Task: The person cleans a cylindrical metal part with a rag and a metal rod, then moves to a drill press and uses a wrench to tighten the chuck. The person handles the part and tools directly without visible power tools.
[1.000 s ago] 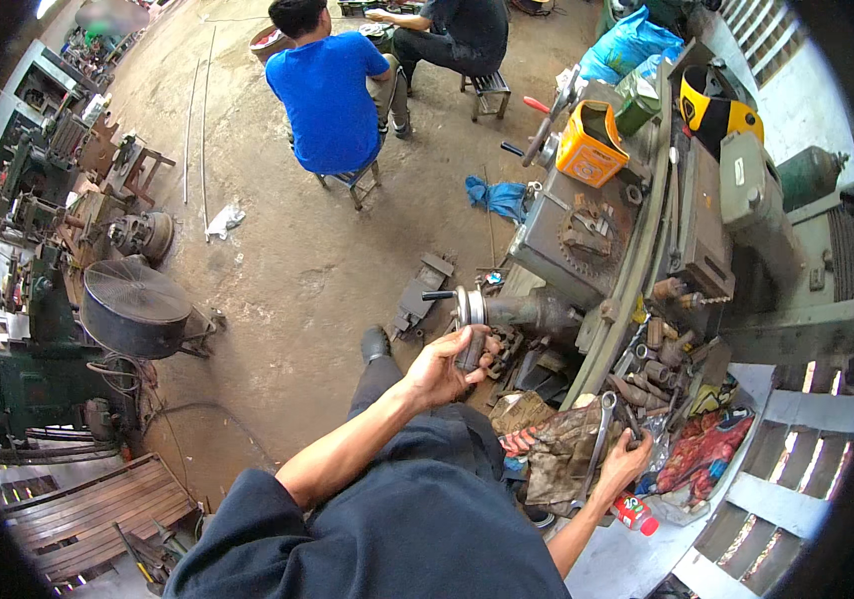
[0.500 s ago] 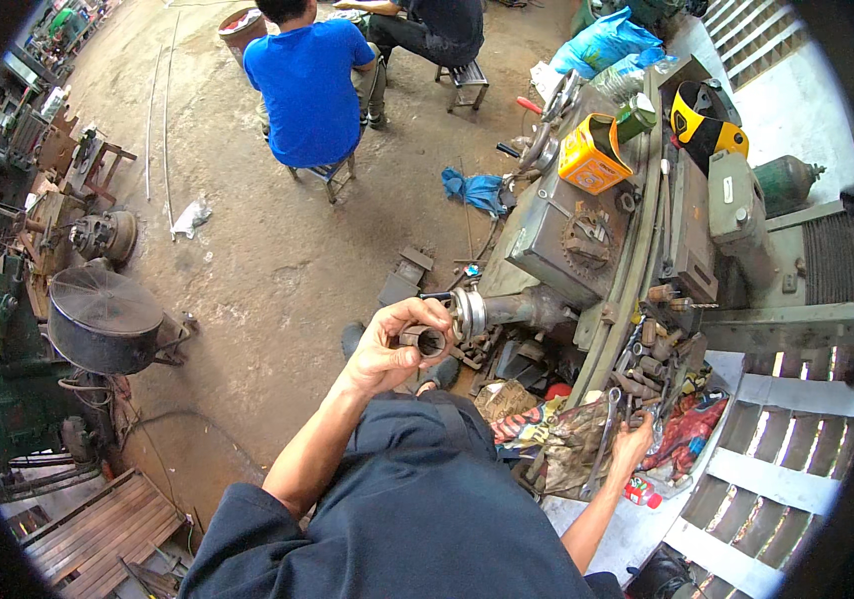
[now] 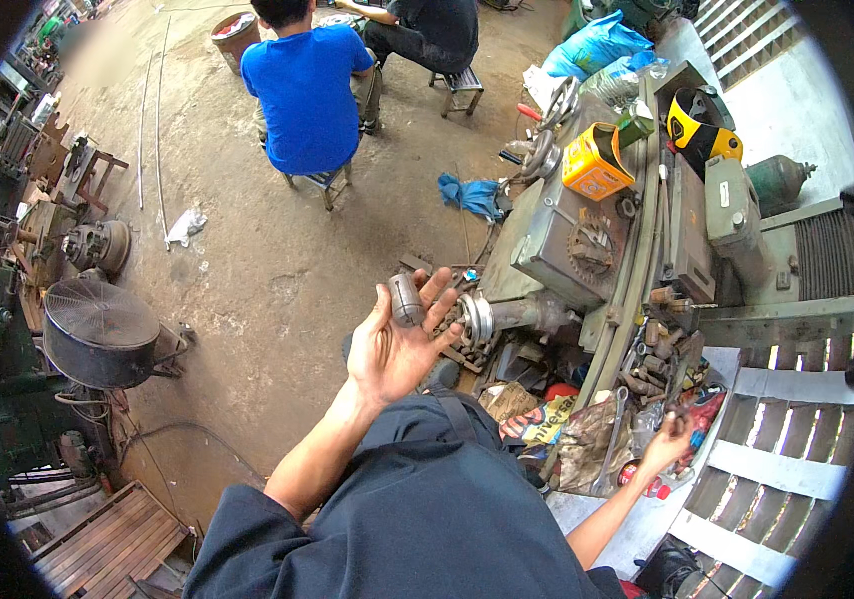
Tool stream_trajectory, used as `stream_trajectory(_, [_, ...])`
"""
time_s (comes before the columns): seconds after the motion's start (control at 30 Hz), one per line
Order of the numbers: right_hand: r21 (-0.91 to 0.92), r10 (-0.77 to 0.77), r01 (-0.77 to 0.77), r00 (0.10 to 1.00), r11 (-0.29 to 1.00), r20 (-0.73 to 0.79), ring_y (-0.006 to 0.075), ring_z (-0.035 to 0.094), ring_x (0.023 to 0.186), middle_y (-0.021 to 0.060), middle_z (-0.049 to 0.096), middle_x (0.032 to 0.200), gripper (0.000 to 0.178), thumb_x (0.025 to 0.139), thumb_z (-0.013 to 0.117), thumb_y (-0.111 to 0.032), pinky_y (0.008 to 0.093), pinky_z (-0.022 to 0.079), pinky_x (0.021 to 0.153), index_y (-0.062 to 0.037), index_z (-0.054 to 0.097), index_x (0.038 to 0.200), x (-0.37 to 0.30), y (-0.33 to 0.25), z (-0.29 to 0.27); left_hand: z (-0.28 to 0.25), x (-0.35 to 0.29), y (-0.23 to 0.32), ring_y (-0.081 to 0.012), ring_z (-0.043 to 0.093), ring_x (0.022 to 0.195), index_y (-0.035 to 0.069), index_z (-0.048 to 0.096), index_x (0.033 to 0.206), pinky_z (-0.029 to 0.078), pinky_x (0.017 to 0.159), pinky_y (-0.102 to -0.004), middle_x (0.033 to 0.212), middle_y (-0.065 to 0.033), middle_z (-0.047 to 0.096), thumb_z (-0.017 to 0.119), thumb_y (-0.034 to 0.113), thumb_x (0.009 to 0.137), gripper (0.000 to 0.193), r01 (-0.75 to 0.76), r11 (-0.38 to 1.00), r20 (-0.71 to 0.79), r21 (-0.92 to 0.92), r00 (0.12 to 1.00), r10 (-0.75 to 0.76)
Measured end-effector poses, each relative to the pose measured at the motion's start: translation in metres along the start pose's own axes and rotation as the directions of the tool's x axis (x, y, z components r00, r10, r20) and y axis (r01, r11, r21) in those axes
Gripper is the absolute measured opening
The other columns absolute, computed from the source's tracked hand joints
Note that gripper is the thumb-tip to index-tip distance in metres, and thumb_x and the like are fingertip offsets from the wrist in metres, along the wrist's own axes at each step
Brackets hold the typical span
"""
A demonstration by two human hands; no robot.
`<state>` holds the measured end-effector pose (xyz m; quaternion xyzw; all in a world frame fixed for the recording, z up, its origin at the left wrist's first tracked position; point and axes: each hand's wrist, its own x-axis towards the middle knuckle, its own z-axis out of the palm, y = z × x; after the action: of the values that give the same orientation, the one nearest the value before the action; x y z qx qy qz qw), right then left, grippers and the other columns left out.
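Workshop floor (image 3: 257, 280) underlies half-spread left hand (image 3: 395, 354) holding cylinder (image 3: 406, 302); right hand (image 3: 668, 446) blurred, grip unclear.

dark navy top (image 3: 397, 534); loose left sleeve (image 3: 237, 544) ending near elbow; bare hands (image 3: 397, 354)

Bright daylight — glare between white slats (image 3: 781, 467) — dark, bent fisheye edges

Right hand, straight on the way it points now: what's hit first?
Probably the red bundle, just beyond the right hand; blur and a single view leave depth unclear.
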<state>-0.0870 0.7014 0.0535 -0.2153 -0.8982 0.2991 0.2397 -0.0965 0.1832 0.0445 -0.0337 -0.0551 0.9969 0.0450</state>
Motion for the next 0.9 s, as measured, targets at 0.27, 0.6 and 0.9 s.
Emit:
stream_trajectory(0.27, [0.139, -0.2, 0.207, 0.978, 0.968, -0.059, 0.0214, 0.061, 0.097, 0.0115, 0.064, 0.106, 0.028, 0.095, 0.068, -0.013, 0.0338, 0.049, 0.089, 0.0006, 0.054, 0.115, 0.038, -0.032, 0.01, 0.011, 0.007, -0.005, -0.0242, 0.04, 0.141, 0.0, 0.056, 0.118, 0.034, 0.107, -0.046, 0.153, -0.0118, 0.042, 0.033, 0.035, 0.107, 0.044, 0.016, 0.983, -0.119, -0.185, 0.992, -0.038])
stream_trajectory(0.6, [-0.079, -0.124, 0.112, 0.978, 0.991, -0.169, 0.0248, 0.066, 0.093, 0.0165, 0.071, 0.103, 0.053, 0.091, 0.074, -0.032, 0.0373, 0.053, 0.081, 0.0012, 0.056, 0.127, 0.053, -0.077, -0.057, 0.02, 0.008, -0.011, -0.0265, 0.038, 0.142, -0.001, 0.053, 0.118, 0.035, 0.108, -0.0474, 0.154, -0.0131, 0.041, 0.033, 0.036, 0.107, 0.043, 0.025, 0.986, -0.162, -0.164, 0.985, -0.052])
stream_trajectory(0.9, [-0.182, -0.109, 0.119, 0.992, 0.976, 0.062, 0.0249, 0.07, 0.103, 0.0166, 0.073, 0.107, 0.044, 0.08, 0.081, -0.017, 0.0348, 0.053, 0.085, 0.0019, 0.065, 0.116, 0.063, -0.134, -0.003, 0.004, 0.011, -0.02, -0.0236, 0.047, 0.136, 0.002, 0.044, 0.135, 0.035, 0.107, -0.047, 0.153, -0.0101, 0.043, 0.037, 0.032, 0.107, 0.042, 0.117, 0.97, -0.157, -0.211, 0.976, -0.152])
